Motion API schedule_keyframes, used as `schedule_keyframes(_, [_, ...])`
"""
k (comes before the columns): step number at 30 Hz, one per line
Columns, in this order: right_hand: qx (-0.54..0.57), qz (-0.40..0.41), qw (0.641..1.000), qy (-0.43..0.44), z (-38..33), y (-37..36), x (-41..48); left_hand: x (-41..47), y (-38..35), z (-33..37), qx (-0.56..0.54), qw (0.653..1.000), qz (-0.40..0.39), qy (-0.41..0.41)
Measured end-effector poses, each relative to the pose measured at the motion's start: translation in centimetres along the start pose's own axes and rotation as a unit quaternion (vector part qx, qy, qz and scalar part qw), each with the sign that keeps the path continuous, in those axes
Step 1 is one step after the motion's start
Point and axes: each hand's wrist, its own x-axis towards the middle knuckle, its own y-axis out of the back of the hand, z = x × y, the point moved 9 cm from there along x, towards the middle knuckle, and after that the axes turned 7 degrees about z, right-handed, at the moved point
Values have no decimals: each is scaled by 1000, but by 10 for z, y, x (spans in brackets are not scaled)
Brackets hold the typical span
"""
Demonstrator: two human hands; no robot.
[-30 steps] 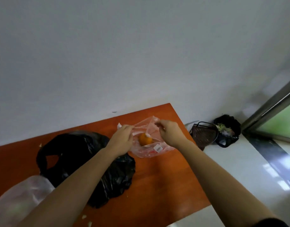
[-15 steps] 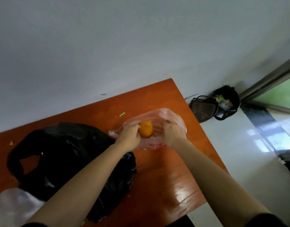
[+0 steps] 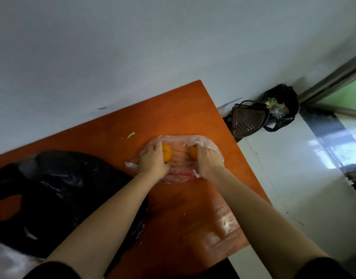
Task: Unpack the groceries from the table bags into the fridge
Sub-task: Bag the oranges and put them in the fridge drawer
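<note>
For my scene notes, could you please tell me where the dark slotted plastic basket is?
Head view, right side: the dark slotted plastic basket sits on the floor beyond the orange table's far corner, next to a black rubbish bag.

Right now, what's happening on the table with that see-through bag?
A person is unpacking a clear plastic bag that lies on the orange table. The left hand grips the left orange and the right hand grips the right orange, both low against the bag. A black bag lies beside it on the left. No fridge is in view.
</note>
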Motion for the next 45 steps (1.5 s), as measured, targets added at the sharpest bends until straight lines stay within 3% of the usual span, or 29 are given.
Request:
schedule_keyframes(3, [32, 19, 999, 37, -5, 4, 2, -1, 9, -2, -39, 999, 10, 12])
schedule_keyframes(8, [144, -19, 985, 92, -31, 24, -7, -18, 54, -11, -124, 989, 78, 34])
schedule_keyframes(15, [311, -6, 937, 159, -99, 65, -26, -68, 142, -53, -208, 962, 146, 95])
schedule_keyframes(19, [324, 15, 920, 219, -135, 87, -51, -97, 174, -75, -220, 957, 153, 110])
schedule_keyframes(24, [310, 71, 913, 255, -159, 93, -88, -123, 199, -90, -216, 956, 193, 55])
schedule_keyframes(30, [303, 201, 907, 213, -142, 111, -137, -147, 218, -82, -222, 946, 230, -54])
schedule_keyframes(35, [332, 300, 886, 123, -73, 116, -191, -158, 223, -32, -230, 931, 244, -146])
schedule_keyframes(41, [270, 461, 845, -33, 76, 140, -326, -221, 195, 136, -298, 882, 192, -310])
schedule_keyframes(45, [246, 566, 775, -136, 173, 149, -456, -320, 173, 259, -314, 823, 150, -450])
